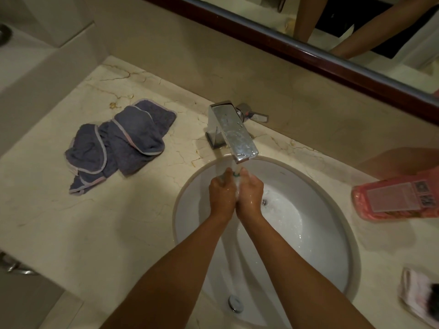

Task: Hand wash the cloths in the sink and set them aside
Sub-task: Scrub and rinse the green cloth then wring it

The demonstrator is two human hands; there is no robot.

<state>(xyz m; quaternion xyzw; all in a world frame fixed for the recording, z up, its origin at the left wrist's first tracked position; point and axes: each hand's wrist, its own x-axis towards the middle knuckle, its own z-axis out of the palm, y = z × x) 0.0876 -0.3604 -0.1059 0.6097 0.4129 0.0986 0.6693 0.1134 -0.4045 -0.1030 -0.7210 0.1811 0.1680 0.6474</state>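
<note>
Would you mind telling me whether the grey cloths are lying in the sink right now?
No, the grey cloths lie heaped on the counter left of the sink.

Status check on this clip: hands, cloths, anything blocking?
Both hands, left hand and right hand, pressed together under the faucet, water running. Grey cloths heaped on counter, left of sink. Nothing blocking.
</note>
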